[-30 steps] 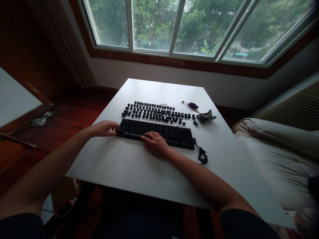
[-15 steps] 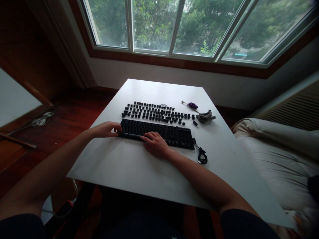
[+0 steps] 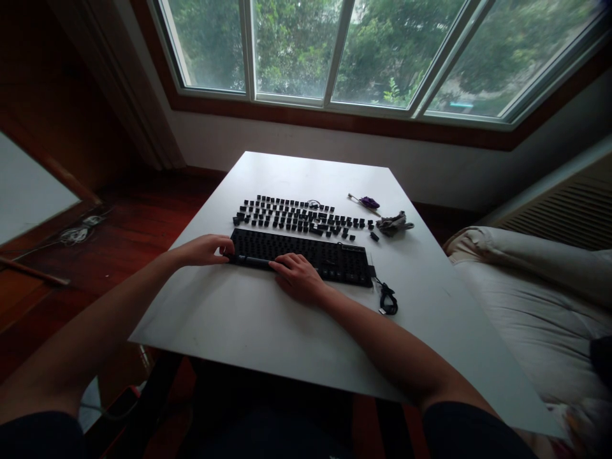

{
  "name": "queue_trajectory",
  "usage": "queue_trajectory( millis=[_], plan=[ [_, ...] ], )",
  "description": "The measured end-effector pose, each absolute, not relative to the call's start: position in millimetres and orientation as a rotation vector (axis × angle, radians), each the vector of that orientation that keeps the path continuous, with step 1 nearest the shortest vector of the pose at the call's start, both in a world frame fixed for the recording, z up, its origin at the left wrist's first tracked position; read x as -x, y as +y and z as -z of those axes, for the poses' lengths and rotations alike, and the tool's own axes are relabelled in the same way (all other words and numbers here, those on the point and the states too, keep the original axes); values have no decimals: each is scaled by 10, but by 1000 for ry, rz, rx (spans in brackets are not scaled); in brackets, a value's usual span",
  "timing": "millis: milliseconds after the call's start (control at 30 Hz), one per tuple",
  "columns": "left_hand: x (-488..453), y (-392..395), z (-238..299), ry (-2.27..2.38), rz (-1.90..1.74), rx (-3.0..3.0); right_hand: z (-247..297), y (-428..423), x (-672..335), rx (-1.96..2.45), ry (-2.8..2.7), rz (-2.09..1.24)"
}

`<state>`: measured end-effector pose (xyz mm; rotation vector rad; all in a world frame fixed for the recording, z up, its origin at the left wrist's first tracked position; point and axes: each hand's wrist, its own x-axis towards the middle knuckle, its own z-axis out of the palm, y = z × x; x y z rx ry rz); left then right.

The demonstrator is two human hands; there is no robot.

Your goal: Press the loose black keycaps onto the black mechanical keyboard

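Observation:
A black keyboard lies on the white table, its long side facing me. Its key bed looks mostly stripped of caps. My left hand is at its left front corner, with thumb and fingers curled round the end. Fingers lying over the front edge, my right hand rests near the middle, thumb by the right end of a dark grey bar. Whether that bar is a key or a separate piece I cannot tell. Behind the keyboard, many loose black keycaps stand in rough rows.
Right of the keyboard is a coiled black cable. Farther back lie a grey cloth, a purple object and a thin stick-like tool. A white table has a window beyond it and a pale sofa to the right.
My left hand has shifted very slightly at the keyboard's corner, its fingers a little closer together. The right hand, keyboard and keycaps stay as they were.

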<state>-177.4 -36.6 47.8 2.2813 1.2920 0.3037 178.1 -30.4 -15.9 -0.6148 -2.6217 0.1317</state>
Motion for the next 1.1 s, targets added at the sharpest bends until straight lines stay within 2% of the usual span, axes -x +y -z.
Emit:
queue_trajectory(
  millis=[1100],
  plan=[
    [1717,-328,-456,1275,-292,-2260,151,-295,-1772,608,-2628,-102]
  ],
)
